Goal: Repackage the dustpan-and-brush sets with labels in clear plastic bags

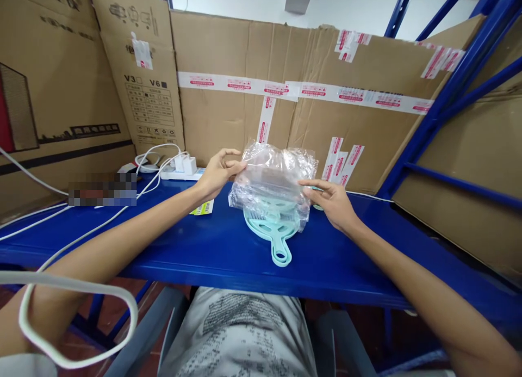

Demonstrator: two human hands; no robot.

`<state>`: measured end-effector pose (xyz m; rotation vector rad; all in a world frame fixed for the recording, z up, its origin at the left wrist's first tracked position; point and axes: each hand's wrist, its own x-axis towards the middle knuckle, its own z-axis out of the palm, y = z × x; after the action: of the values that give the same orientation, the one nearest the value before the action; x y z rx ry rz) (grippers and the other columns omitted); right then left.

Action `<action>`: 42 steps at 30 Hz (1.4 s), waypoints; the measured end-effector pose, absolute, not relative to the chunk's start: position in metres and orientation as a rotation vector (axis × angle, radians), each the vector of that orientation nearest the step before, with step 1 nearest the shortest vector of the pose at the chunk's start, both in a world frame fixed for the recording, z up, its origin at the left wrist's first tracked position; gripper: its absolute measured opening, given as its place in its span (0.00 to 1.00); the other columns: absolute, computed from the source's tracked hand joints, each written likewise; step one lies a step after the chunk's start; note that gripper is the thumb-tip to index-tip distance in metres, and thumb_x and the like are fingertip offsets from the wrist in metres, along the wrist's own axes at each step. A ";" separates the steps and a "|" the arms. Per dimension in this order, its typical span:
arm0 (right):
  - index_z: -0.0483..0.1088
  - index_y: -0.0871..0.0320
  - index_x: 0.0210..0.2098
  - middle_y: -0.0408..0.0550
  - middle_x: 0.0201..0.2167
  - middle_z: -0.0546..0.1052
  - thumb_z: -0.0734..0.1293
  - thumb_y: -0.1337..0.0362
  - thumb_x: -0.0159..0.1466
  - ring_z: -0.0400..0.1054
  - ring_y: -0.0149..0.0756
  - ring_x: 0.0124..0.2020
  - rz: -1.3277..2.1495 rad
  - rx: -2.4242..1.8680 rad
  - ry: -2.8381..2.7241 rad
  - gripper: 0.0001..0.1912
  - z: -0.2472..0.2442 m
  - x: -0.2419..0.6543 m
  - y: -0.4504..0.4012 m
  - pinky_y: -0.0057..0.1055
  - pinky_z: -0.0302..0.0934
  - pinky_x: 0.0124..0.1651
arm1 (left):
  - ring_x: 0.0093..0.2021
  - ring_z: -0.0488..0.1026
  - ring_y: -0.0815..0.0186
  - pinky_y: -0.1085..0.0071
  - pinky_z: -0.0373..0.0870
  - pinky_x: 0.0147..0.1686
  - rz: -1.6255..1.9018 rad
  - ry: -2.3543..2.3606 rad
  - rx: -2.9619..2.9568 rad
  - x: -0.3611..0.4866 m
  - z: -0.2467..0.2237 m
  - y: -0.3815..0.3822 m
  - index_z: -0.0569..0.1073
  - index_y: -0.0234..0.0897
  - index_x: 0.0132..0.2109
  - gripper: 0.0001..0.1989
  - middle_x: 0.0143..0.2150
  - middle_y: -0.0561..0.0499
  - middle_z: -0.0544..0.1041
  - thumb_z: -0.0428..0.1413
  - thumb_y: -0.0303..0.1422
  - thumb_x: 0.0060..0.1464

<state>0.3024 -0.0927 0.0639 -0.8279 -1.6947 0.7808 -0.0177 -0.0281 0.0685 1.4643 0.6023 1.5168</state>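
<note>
A crinkled clear plastic bag (273, 167) is held up between my two hands, over the middle of the blue table. My left hand (221, 171) pinches its left edge between thumb and fingers. On the right side, my right hand (326, 199) grips the bag with thumb and forefinger. Under and behind the bag lies a mint-green plastic piece (280, 252) with a round, slotted body and a short looped handle pointing towards me. The bag hides much of its upper part, so I cannot tell its exact kind.
The blue table (196, 241) is backed by a taped cardboard wall (228, 45). At the left, a white power strip (183, 174) and white cables (118, 214) lie near a blurred patch. A yellow-green packet (204, 207) sits beyond my left forearm. Blue metal posts (452, 99) stand at the right.
</note>
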 end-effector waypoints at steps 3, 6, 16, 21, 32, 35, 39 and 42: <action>0.81 0.53 0.54 0.52 0.49 0.84 0.81 0.54 0.60 0.82 0.47 0.44 0.769 -0.797 -1.709 0.25 0.064 0.304 -0.090 0.46 0.80 0.48 | 0.29 0.75 0.70 0.75 0.71 0.28 1.523 0.563 1.584 -0.020 0.068 -0.028 0.75 0.39 0.46 0.16 0.34 0.53 0.81 0.71 0.32 0.54; 0.78 0.51 0.57 0.52 0.58 0.81 0.82 0.57 0.59 0.82 0.49 0.49 0.737 -0.738 -1.697 0.27 0.064 0.307 -0.087 0.48 0.80 0.52 | 0.39 0.78 0.66 0.72 0.75 0.33 1.455 0.594 1.695 -0.020 0.069 -0.032 0.81 0.36 0.47 0.13 0.46 0.45 0.84 0.69 0.36 0.56; 0.67 0.43 0.66 0.53 0.65 0.73 0.77 0.52 0.66 0.79 0.48 0.55 0.585 -0.756 -1.825 0.32 0.056 0.309 -0.080 0.51 0.75 0.60 | 0.47 0.81 0.58 0.63 0.79 0.44 1.756 0.707 1.841 -0.051 0.084 -0.001 0.66 0.42 0.72 0.47 0.57 0.42 0.79 0.69 0.23 0.45; 0.73 0.47 0.60 0.53 0.58 0.77 0.69 0.53 0.73 0.79 0.46 0.54 0.326 -0.814 -2.008 0.18 0.051 0.305 -0.086 0.48 0.74 0.59 | 0.50 0.77 0.60 0.61 0.71 0.57 2.067 1.567 2.066 -0.094 0.112 -0.001 0.74 0.32 0.61 0.24 0.50 0.45 0.82 0.61 0.27 0.58; 0.77 0.51 0.57 0.54 0.54 0.79 0.64 0.59 0.76 0.76 0.48 0.54 -0.015 -0.731 -2.243 0.14 0.043 0.289 -0.095 0.52 0.70 0.61 | 0.47 0.79 0.49 0.64 0.61 0.36 0.746 2.424 2.769 -0.122 0.082 -0.081 0.73 0.38 0.53 0.15 0.53 0.40 0.81 0.45 0.36 0.70; 0.78 0.52 0.53 0.54 0.52 0.80 0.63 0.62 0.75 0.76 0.48 0.54 -0.082 -0.670 -2.304 0.13 0.047 0.287 -0.091 0.50 0.70 0.60 | 0.45 0.81 0.48 0.66 0.57 0.33 0.604 2.605 2.602 -0.136 0.063 -0.099 0.70 0.37 0.56 0.16 0.52 0.40 0.83 0.42 0.37 0.71; 0.79 0.57 0.48 0.56 0.48 0.80 0.63 0.67 0.72 0.77 0.46 0.51 -0.085 -0.663 -2.439 0.12 0.062 0.245 -0.072 0.46 0.70 0.58 | 0.45 0.83 0.44 0.63 0.62 0.34 0.486 2.639 2.485 -0.145 0.046 -0.107 0.67 0.36 0.61 0.20 0.51 0.39 0.85 0.39 0.38 0.71; 0.79 0.60 0.53 0.60 0.55 0.80 0.75 0.58 0.66 0.74 0.54 0.59 -0.032 -0.678 -2.768 0.19 0.074 0.175 -0.041 0.49 0.67 0.64 | 0.44 0.84 0.43 0.61 0.66 0.36 0.491 2.790 2.387 -0.143 0.039 -0.115 0.67 0.37 0.62 0.23 0.49 0.39 0.85 0.36 0.39 0.72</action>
<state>0.1749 -0.0415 0.0740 -0.6780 -2.7677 -0.0319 -0.1431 -0.1147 0.0389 2.3868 2.7896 0.4915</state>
